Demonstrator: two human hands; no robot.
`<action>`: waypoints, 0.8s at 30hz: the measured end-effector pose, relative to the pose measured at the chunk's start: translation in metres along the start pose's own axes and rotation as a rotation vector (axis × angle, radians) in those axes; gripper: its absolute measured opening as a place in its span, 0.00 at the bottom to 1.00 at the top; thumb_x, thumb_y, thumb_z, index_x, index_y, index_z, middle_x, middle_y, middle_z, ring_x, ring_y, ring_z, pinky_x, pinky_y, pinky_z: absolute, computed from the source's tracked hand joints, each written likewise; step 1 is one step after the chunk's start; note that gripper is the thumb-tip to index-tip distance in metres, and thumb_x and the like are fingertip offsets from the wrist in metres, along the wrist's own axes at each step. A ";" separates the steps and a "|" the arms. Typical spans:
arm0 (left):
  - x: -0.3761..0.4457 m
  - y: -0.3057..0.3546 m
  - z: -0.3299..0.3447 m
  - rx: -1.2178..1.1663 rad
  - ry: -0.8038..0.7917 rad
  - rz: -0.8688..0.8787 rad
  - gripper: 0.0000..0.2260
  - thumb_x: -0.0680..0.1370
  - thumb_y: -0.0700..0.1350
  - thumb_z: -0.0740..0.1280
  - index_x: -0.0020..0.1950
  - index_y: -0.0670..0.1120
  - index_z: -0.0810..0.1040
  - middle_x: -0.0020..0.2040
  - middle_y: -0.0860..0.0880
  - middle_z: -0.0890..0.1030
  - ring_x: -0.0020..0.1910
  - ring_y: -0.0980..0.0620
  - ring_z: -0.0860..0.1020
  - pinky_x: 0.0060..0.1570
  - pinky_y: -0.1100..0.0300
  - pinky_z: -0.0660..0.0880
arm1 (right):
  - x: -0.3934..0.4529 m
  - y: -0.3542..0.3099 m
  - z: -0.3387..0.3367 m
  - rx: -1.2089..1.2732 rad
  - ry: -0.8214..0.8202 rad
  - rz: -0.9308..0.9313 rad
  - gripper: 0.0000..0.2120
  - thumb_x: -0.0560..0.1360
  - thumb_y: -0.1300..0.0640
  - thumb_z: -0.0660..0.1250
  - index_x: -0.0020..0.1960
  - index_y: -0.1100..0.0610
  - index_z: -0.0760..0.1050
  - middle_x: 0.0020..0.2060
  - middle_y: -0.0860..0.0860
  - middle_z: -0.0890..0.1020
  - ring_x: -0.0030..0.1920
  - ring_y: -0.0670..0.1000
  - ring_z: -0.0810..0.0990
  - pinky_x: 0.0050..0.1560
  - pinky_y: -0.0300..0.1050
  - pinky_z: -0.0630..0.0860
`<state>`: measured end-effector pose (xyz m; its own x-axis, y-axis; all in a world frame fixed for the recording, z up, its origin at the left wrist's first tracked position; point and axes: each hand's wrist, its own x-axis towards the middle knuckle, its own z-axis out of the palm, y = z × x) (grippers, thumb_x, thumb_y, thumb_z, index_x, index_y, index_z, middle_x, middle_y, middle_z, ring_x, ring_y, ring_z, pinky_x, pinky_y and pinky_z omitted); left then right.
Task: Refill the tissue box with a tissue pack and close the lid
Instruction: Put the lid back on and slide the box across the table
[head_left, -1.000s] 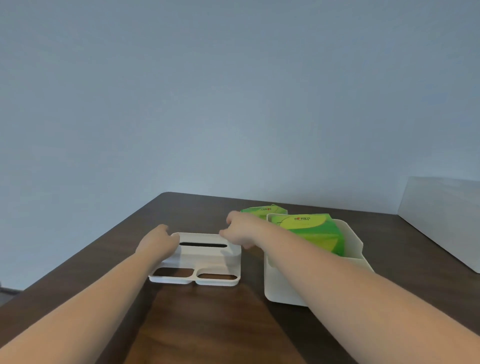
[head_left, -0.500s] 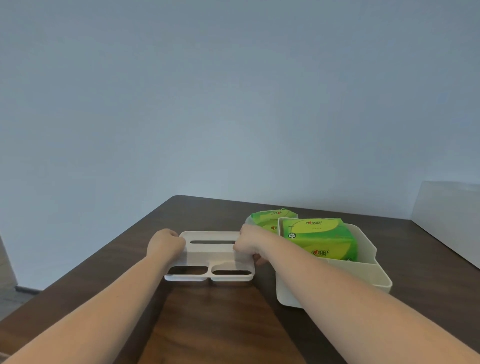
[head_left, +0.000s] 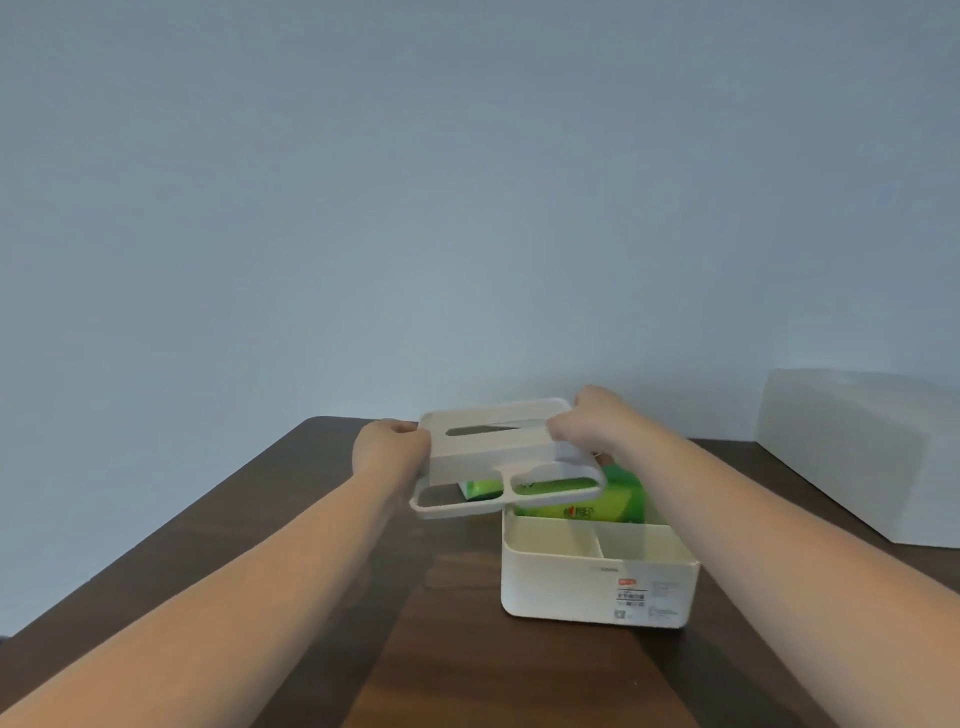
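Two bare forearms, left hand (head_left: 388, 451) and right hand (head_left: 592, 420) ungloved (no sleeves, rings or watch)

Looks like a plain room at home or maybe a small office, hard to say which. There's a dark wood-grain table (head_left: 467, 649) pushed up against a bare pale blue-grey wall (head_left: 467, 208), and a white plastic tissue box (head_left: 597, 587) with a shop label stuck on its front.
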<state>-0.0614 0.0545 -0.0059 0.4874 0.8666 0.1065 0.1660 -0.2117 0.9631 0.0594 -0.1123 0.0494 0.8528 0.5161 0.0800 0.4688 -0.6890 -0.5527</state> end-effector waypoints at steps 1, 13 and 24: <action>-0.003 0.004 0.009 -0.020 -0.016 -0.007 0.09 0.71 0.37 0.63 0.43 0.43 0.83 0.34 0.46 0.79 0.33 0.44 0.75 0.45 0.54 0.80 | 0.000 0.011 -0.005 0.007 0.002 0.034 0.04 0.73 0.61 0.63 0.42 0.61 0.71 0.37 0.56 0.75 0.41 0.59 0.77 0.37 0.44 0.72; -0.037 0.015 0.077 0.001 -0.142 -0.027 0.12 0.68 0.34 0.58 0.27 0.47 0.69 0.20 0.49 0.67 0.25 0.48 0.65 0.29 0.62 0.65 | -0.008 0.095 -0.024 0.083 -0.002 0.177 0.04 0.71 0.60 0.64 0.38 0.60 0.73 0.34 0.56 0.74 0.35 0.56 0.73 0.37 0.45 0.68; -0.037 0.004 0.093 0.099 -0.127 -0.024 0.09 0.66 0.33 0.58 0.35 0.42 0.77 0.21 0.42 0.74 0.25 0.43 0.71 0.36 0.57 0.71 | -0.003 0.114 -0.015 -0.073 0.008 0.194 0.11 0.75 0.58 0.61 0.34 0.56 0.68 0.32 0.52 0.74 0.31 0.53 0.72 0.30 0.41 0.67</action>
<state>0.0009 -0.0199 -0.0289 0.5857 0.8093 0.0451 0.2597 -0.2401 0.9354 0.1137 -0.1996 -0.0013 0.9303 0.3665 -0.0152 0.3111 -0.8103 -0.4967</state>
